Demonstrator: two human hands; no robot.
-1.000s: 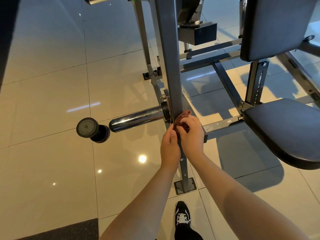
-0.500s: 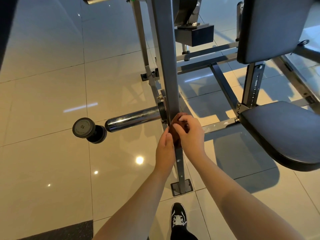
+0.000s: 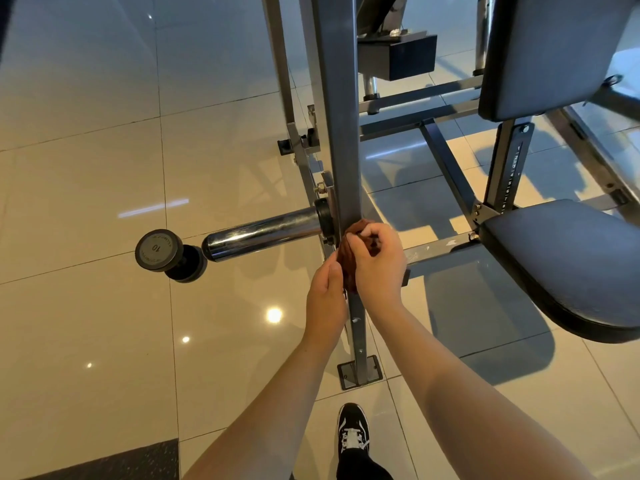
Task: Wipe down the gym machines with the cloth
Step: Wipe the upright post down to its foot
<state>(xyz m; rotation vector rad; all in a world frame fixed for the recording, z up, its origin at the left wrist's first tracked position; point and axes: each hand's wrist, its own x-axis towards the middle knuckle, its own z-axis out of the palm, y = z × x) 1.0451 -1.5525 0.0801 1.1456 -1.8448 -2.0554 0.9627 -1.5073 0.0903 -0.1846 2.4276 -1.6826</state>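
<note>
Shoe (image 3: 352, 434) lowest in view, below both hands. Left hand (image 3: 323, 299) and right hand (image 3: 379, 268) meet on the cloth (image 3: 347, 270), a brown wad pressed against the grey post (image 3: 341, 133). The right hand's fingers curl round the top of the wad. The left thumb lies on its lower end, with the fingers hidden behind the post, so it looks like a pinch. The cloth reads as light, soft and limp, so it will bunch and slide on smooth painted steel. Best held as a wad wrapped round the post with both hands squeezing; no fragility worry. The post is stiff and fixed, with its foot plate (image 3: 360, 372) on the floor below the hands. Just left of the hands is a chrome peg (image 3: 263, 232), round and slick, likely next to wipe. A dumbbell (image 3: 161, 252) lies on the floor past the peg's tip. Right of the hands is the padded seat (image 3: 571, 265), with the backrest (image 3: 554, 50) above and beyond it, plus frame rails between. The floor (image 3: 86, 150) is glossy tile with light glare, probably slippery if wet. A dark mat strip sits at the near left.
</note>
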